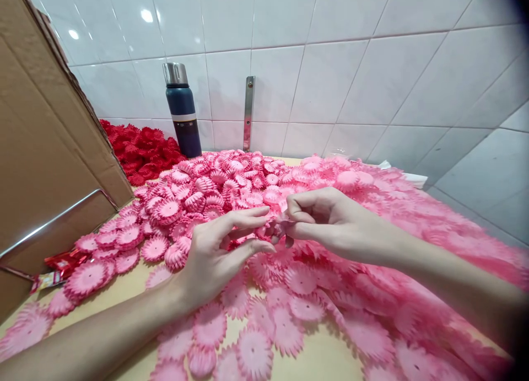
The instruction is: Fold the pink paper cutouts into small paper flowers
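Observation:
In the head view, both hands meet in the middle over a heap of pink petal discs with notched edges. My right hand [336,221] pinches a small pink petal disc [281,226], its fingers curled and its thumb pressed against it. On the other side, my left hand [225,251] has its thumb and fingers around the edge of the same disc, which is blurred and partly hidden by the fingertips. Curled, cupped pink discs [167,210] lie piled behind my left hand. Flatter pink discs [254,350] are spread below and to the right.
A cardboard box [49,105] stands along the left side. Red petal discs [144,149] are heaped beside a dark blue bottle [184,113]. A metal strip [248,111] rises against the tiled wall [351,17]. Red wrappers [66,262] lie at left on the yellowish tabletop [322,353].

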The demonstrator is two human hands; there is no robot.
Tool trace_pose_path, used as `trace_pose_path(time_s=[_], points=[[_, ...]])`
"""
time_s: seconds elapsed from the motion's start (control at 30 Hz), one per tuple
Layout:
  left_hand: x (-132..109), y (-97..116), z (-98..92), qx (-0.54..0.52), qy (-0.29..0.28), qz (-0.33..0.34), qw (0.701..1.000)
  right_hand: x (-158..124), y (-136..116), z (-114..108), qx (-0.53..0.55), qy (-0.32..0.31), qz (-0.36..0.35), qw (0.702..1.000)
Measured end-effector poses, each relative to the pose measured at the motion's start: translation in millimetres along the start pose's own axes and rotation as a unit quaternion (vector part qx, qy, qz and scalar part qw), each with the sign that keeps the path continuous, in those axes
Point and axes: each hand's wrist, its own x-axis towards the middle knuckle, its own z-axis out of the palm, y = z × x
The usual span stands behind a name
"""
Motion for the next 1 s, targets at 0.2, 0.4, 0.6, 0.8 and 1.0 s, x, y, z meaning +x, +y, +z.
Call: trace_pose_path(time_s=[0.2,0.4,0.6,0.8,1.0], points=[[-2,-2,0.9,0.019,-0.031,0.023,0.999,0,-1,7,-0.007,0.021,-0.021,1.0],[2,-1,1.3,0.013,0.025,-0.002,1.0,-2,2,2,0.032,-0.035,-0.005,0.999],[4,-4,1.3,-0.008,0.061,-0.082,0.995,-2,0,-15,-0.195,0.121,-0.001,0.973],[-1,-3,2.2,-0.031,0.025,-0.071,0.997,-2,-6,-13,-0.328,0.195,-0.08,0.921],[-1,-2,2.4,-0.065,0.012,-0.079,0.995,-5,-11,3,-0.162,0.013,-0.073,0.984]])
